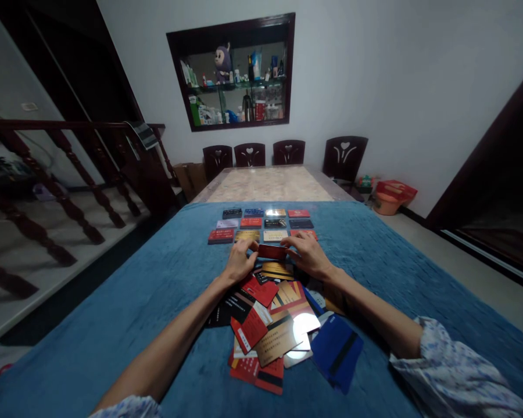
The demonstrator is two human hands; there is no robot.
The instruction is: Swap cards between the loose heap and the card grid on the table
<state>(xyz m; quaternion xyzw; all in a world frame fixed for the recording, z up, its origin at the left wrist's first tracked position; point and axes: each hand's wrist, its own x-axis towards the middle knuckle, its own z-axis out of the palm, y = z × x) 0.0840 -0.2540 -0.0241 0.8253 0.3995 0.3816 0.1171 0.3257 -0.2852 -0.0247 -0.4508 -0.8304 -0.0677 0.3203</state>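
Note:
Between my two hands a small red stack of cards (pixel 272 251) stands on its long edge. My left hand (pixel 241 259) pinches its left end, and my right hand (pixel 307 253) grips its right end. Just beyond lie several neat card stacks in rows, among them a gold stack (pixel 247 235) and a white stack (pixel 275 235). Closer to me spreads a loose, overlapping pile of bank-type cards, with a gold card (pixel 275 339), a red card (pixel 249 330) and blue cards (pixel 337 351). How many cards my fingers hold cannot be made out.
A blue cloth (pixel 165 273) covers the near part of the long table (pixel 274 183). Dark chairs (pixel 345 157) stand at its far end and right side. A railing (pixel 76 157) runs along the left, and a bin with a red bag (pixel 392 196) sits at right.

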